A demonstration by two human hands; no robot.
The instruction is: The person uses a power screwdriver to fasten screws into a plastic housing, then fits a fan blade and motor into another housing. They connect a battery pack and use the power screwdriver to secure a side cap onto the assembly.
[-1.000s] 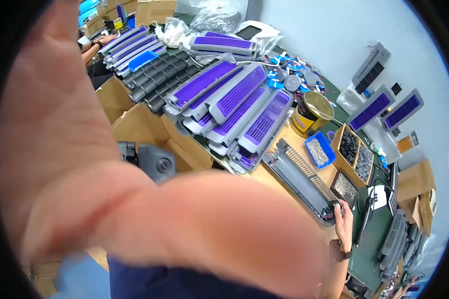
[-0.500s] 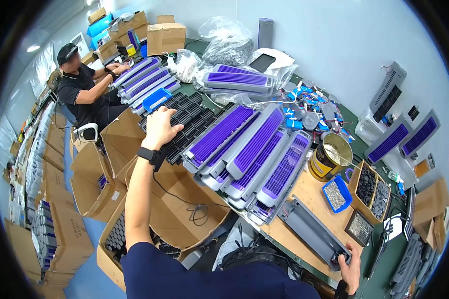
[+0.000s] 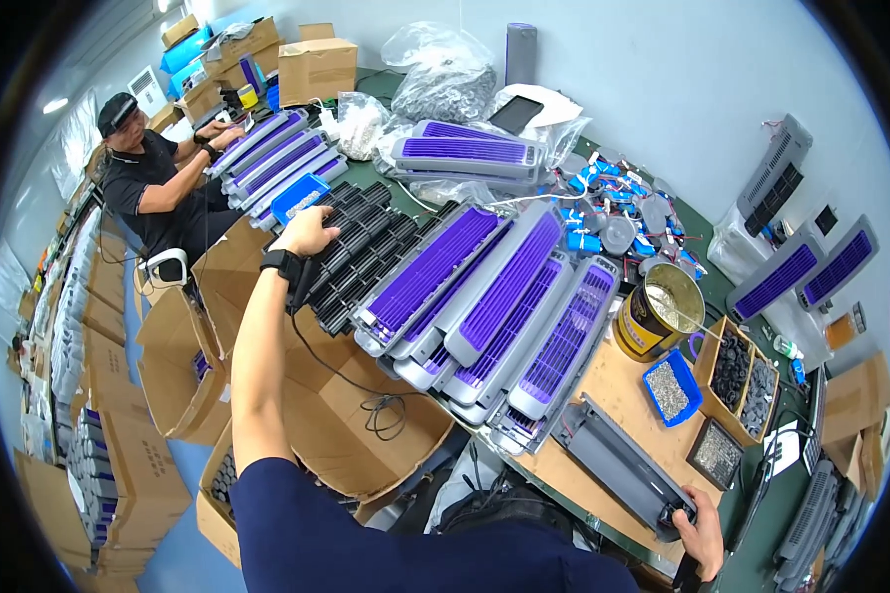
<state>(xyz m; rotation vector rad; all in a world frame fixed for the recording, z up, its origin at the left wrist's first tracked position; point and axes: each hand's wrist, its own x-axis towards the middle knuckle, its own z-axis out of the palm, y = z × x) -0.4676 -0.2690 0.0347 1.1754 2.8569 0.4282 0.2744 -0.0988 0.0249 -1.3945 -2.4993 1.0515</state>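
My left hand (image 3: 307, 233), wearing a black wristband, reaches to the left end of a stack of long black ribbed parts (image 3: 366, 257). Its fingers are curled in at the stack's edge beside a blue tray (image 3: 299, 198) of small pieces. What they grip, if anything, is hidden. My right hand (image 3: 700, 534) grips the near end of a long grey housing (image 3: 613, 465), thumb at its end. The housing lies slantwise on a wooden board (image 3: 603, 385). Between my hands lies a pile of grey housings with purple grilles (image 3: 504, 296).
A yellow-black can (image 3: 653, 316), a blue tray of small metal pieces (image 3: 671, 387) and a divided box of dark parts (image 3: 737, 371) border the board. Blue-wrapped parts (image 3: 613, 212) lie behind. Open cartons (image 3: 366, 415) stand below left. A co-worker (image 3: 148, 163) handles housings at far left.
My left hand has come down, its spread fingers now curled in at the black stack. The right hand keeps its grip on the grey housing. The view has shifted slightly.
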